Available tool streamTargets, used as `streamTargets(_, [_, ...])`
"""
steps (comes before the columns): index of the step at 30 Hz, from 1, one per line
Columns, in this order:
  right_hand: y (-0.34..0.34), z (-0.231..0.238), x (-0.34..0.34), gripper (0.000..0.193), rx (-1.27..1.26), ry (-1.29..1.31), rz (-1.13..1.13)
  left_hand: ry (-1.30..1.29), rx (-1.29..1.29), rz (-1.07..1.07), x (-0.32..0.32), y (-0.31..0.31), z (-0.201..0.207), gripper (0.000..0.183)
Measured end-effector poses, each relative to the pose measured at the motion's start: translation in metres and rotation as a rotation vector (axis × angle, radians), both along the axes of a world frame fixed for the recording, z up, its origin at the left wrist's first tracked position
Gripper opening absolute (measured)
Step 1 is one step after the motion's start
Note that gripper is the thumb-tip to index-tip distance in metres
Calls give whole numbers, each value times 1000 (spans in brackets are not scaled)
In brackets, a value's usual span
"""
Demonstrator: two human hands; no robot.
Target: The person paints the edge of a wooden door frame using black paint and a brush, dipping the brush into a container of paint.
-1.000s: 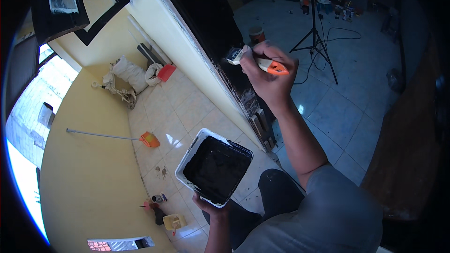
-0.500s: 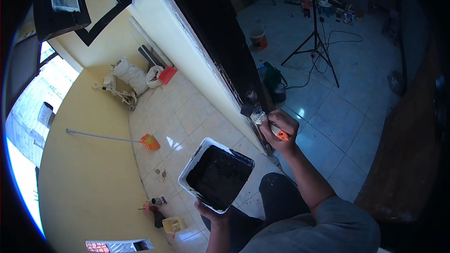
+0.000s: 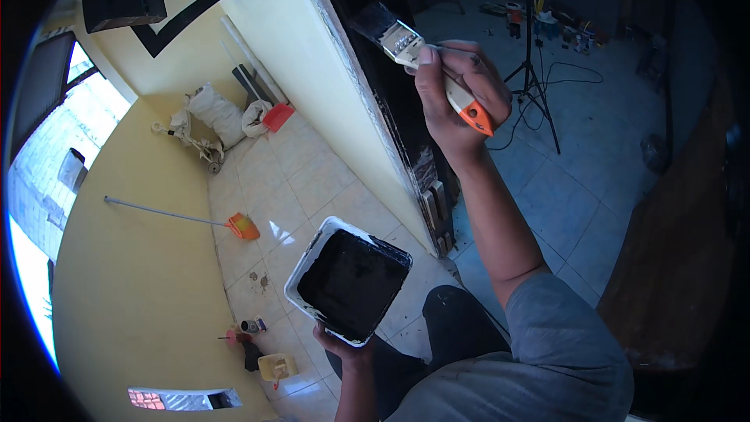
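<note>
In my right hand [image 3: 467, 94] is a flat paintbrush [image 3: 401, 44] with a cream handle and an orange end, gripped between thumb and fingers. Its dark bristles point up and left, at the black-painted door frame [image 3: 391, 105]; whether they touch it I cannot tell. Low on the frame, bare wood pieces [image 3: 437, 207] show. My left hand [image 3: 344, 342] is closed on the near edge of a white square tub [image 3: 294, 284], its fingers partly hidden beneath. Black paint [image 3: 351, 285] lies in the tub, with smears along the rim.
A yellow half wall [image 3: 344, 101] runs beside the frame. On the tiles to the left lie an orange broom [image 3: 243, 226], a red dustpan [image 3: 278, 117], white sacks [image 3: 216, 113] and a yellowish container [image 3: 275, 367]. A tripod [image 3: 533, 70] with a cable stands at right.
My right hand has raised the paintbrush from the frame's lower part to higher up. The tub in my left hand has shifted slightly left and up in the view.
</note>
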State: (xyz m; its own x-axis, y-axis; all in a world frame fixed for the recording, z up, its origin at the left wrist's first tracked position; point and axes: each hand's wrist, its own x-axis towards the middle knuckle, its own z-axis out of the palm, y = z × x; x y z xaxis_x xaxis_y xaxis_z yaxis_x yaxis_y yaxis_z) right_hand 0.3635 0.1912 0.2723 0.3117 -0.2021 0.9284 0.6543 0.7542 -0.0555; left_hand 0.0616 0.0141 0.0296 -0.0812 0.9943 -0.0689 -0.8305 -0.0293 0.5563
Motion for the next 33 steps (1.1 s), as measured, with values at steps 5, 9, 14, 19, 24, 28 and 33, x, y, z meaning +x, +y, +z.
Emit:
streamTargets(5, [-33,-121,-6,15,-419,20,58,-15,-13,15,-13,-1,-2,76])
streamTargets(9, [-69,-169,3,20,-650,96,66,17,6,-45,-12,0,-7,74])
streamTargets(14, [-38,-133,2,20,-687,86,45,-10,-52,-14,-11,4,-7,74])
streamTargets(19, [-12,-45,2,17,-349,164,137,10,-2,36,-6,4,-5,74])
streamTargets(24, [-17,-48,7,10,-157,55,16,9,54,15,-6,4,-2,75])
streamTargets(28, [-18,-149,-3,5,-332,61,-6,10,42,-6,-12,-2,-3,74])
streamTargets(33, [-53,-225,-2,11,-582,241,109,8,4,-26,-19,0,-8,75])
